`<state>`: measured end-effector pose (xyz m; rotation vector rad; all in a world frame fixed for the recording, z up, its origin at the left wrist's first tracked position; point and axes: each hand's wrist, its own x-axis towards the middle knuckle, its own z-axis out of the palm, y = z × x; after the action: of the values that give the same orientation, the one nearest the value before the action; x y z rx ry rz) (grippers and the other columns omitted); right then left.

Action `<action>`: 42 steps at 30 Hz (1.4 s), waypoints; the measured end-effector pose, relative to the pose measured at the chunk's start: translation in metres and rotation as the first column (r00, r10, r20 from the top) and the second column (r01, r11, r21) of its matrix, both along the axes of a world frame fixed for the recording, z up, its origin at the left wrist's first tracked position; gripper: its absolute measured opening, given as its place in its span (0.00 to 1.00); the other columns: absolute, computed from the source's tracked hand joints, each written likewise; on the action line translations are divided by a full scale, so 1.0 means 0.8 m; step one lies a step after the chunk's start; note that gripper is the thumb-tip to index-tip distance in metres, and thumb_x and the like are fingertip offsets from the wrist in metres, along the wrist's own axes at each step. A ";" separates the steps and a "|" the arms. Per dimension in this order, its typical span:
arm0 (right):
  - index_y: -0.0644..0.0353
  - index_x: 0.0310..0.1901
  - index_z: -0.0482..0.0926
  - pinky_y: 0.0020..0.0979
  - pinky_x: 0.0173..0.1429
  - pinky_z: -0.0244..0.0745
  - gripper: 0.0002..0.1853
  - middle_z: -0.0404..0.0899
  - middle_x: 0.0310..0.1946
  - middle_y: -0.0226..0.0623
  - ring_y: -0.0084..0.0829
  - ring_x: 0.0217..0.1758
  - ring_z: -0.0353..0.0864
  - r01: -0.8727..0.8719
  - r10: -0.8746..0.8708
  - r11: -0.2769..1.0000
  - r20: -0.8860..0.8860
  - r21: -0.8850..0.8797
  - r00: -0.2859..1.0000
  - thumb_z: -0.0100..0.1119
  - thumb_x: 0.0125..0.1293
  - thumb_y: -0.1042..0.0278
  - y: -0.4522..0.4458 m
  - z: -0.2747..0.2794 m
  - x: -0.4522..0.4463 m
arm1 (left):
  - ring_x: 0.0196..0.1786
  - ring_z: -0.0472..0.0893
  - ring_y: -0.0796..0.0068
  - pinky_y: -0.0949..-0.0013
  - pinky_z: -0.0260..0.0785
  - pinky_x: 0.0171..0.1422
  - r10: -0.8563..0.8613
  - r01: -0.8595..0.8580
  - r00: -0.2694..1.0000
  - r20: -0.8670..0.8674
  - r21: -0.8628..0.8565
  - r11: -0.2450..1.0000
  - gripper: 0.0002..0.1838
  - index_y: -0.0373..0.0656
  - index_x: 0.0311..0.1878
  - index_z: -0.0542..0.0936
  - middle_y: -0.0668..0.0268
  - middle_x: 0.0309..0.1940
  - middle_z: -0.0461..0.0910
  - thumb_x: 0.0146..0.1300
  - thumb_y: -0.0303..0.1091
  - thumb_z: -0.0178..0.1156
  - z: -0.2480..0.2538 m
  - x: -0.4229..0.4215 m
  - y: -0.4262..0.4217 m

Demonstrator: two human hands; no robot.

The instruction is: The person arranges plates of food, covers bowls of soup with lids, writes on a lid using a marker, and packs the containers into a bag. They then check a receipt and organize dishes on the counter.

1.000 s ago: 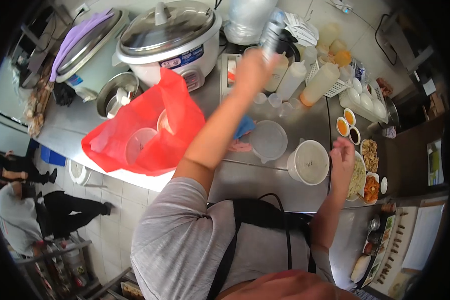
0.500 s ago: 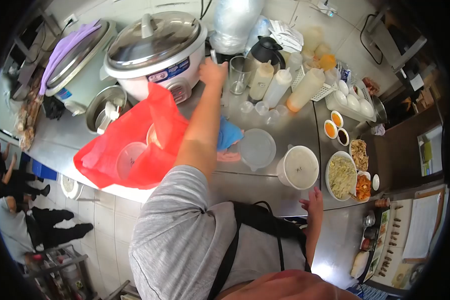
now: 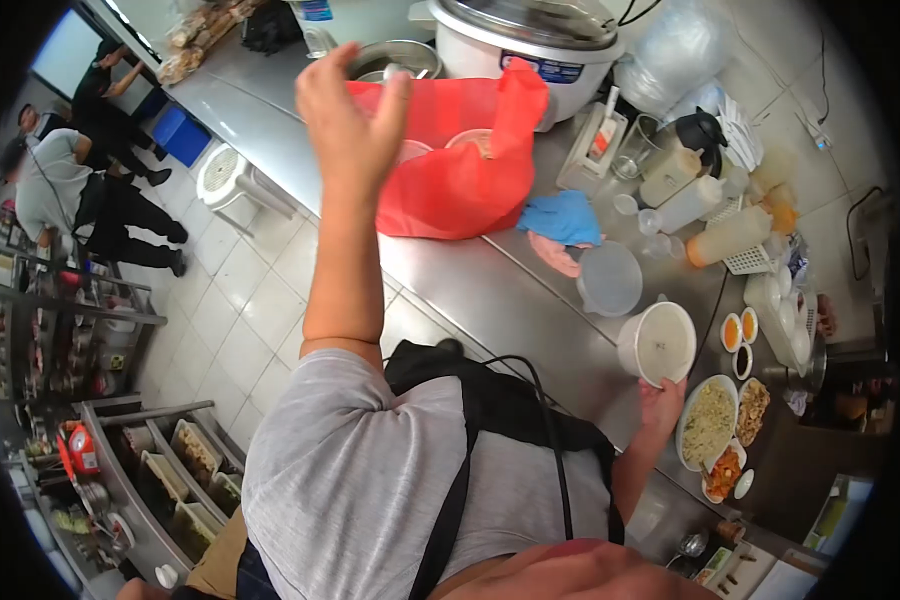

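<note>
My left hand [image 3: 348, 130] is raised in front of the red bag [image 3: 452, 195], its fingers spread and nothing in them. Round containers [image 3: 470, 143] show inside the bag's open mouth. Just past my left fingertips is a metal pot [image 3: 400, 55] with utensils in it. On the right, my right hand [image 3: 660, 402] has its fingers around the near side of a white lidded tub [image 3: 663, 340], which stands upright on the steel counter [image 3: 490, 295]. Beside the tub lie a clear round lid [image 3: 610, 279] and a blue cloth [image 3: 560, 218] over a pink one [image 3: 553, 254].
Behind the bag stand a rice cooker [image 3: 530, 70] and a white device [image 3: 592, 148] with an upright handle. Squeeze bottles [image 3: 692, 200] and a black-topped jug [image 3: 703, 135] are at the back right. Food dishes [image 3: 708, 422] sit right. A stool [image 3: 225, 172] and people [image 3: 80, 190] are left.
My left hand has left the spot beside the rice cooker and moved left to the bag. My right hand has come up onto the tub. The view has turned left.
</note>
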<state>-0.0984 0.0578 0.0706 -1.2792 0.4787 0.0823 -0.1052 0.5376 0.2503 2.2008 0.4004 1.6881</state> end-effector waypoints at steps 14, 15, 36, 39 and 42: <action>0.63 0.57 0.57 0.17 0.15 0.63 0.27 0.72 0.37 0.39 0.20 0.22 0.72 -0.396 0.391 0.911 0.559 -0.119 0.732 0.42 0.51 0.78 0.342 0.231 0.036 | 0.33 0.76 0.73 0.71 0.68 0.39 -0.766 0.416 0.637 -0.084 -0.799 0.433 0.16 0.33 0.42 0.71 0.60 0.33 0.77 0.52 0.32 0.54 -0.066 -0.007 0.137; 0.63 0.56 0.59 0.16 0.15 0.63 0.27 0.73 0.34 0.36 0.18 0.20 0.71 -0.456 0.454 0.877 0.574 -0.152 0.682 0.43 0.51 0.78 0.373 0.228 0.048 | 0.33 0.76 0.75 0.72 0.68 0.38 -0.797 0.491 0.594 0.115 -0.835 0.246 0.14 0.33 0.42 0.71 0.61 0.33 0.77 0.54 0.31 0.52 -0.062 -0.012 0.136; 0.56 0.50 0.67 0.40 0.43 0.70 0.22 0.73 0.40 0.45 0.42 0.38 0.75 0.030 0.659 0.240 0.186 -0.970 0.729 0.53 0.50 0.66 0.526 0.159 0.089 | 0.44 0.73 0.69 0.67 0.67 0.47 -0.795 0.683 0.209 0.569 -0.667 -0.298 0.24 0.34 0.53 0.63 0.56 0.46 0.71 0.58 0.39 0.52 -0.070 -0.012 0.142; 0.56 0.50 0.66 0.42 0.43 0.68 0.24 0.69 0.46 0.46 0.44 0.42 0.74 0.610 0.427 0.124 0.597 -0.783 0.680 0.55 0.49 0.63 0.512 0.185 0.093 | 0.43 0.74 0.66 0.66 0.68 0.46 -0.772 0.599 0.117 0.625 -0.664 -0.447 0.23 0.34 0.54 0.61 0.51 0.46 0.71 0.60 0.38 0.50 -0.074 -0.003 0.149; 0.54 0.49 0.67 0.40 0.43 0.68 0.23 0.72 0.43 0.47 0.44 0.41 0.74 0.523 0.327 0.116 0.530 -0.844 0.783 0.55 0.48 0.65 0.497 0.170 0.117 | 0.40 0.75 0.64 0.67 0.69 0.44 -0.749 0.523 0.060 0.660 -0.660 -0.539 0.21 0.36 0.54 0.61 0.50 0.44 0.72 0.61 0.37 0.48 -0.072 0.000 0.153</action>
<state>-0.0050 0.4557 0.2063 -2.5264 -0.0888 -1.0224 -0.1055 0.6601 0.1925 0.8800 -0.2298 0.0146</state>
